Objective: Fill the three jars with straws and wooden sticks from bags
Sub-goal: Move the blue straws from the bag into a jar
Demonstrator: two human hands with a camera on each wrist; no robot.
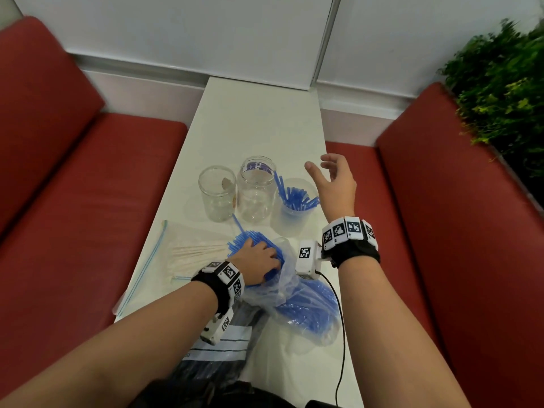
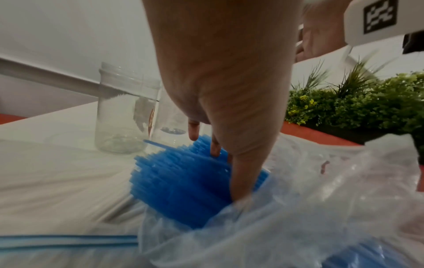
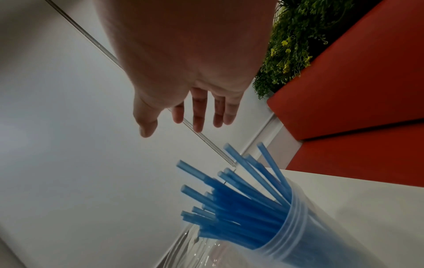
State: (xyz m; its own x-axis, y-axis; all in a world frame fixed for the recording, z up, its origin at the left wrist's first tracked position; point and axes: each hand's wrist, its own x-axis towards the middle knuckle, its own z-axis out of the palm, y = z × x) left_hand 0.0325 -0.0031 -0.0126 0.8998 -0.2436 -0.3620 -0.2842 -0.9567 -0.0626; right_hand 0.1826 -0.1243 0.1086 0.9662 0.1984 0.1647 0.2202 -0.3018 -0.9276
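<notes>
Three clear jars stand in a row on the white table (image 1: pixel 259 119): the left jar (image 1: pixel 217 193) and middle jar (image 1: pixel 255 189) hold nothing, the right jar (image 1: pixel 291 206) holds several blue straws (image 3: pixel 241 195). My left hand (image 1: pixel 255 260) grips a thick bundle of blue straws (image 2: pixel 181 185) sticking out of a crumpled clear plastic bag (image 1: pixel 303 304) at the near side. My right hand (image 1: pixel 335 178) hovers above and right of the straw jar, fingers spread, holding nothing. A zip bag of wooden sticks (image 1: pixel 182 254) lies flat to the left.
Red bench seats (image 1: pixel 88 187) flank the narrow table on both sides. A green plant (image 1: pixel 500 83) stands behind the right bench. Another bag with a white label (image 1: pixel 220 346) lies under my left forearm. A black cable (image 1: pixel 341 334) runs along the table's right edge.
</notes>
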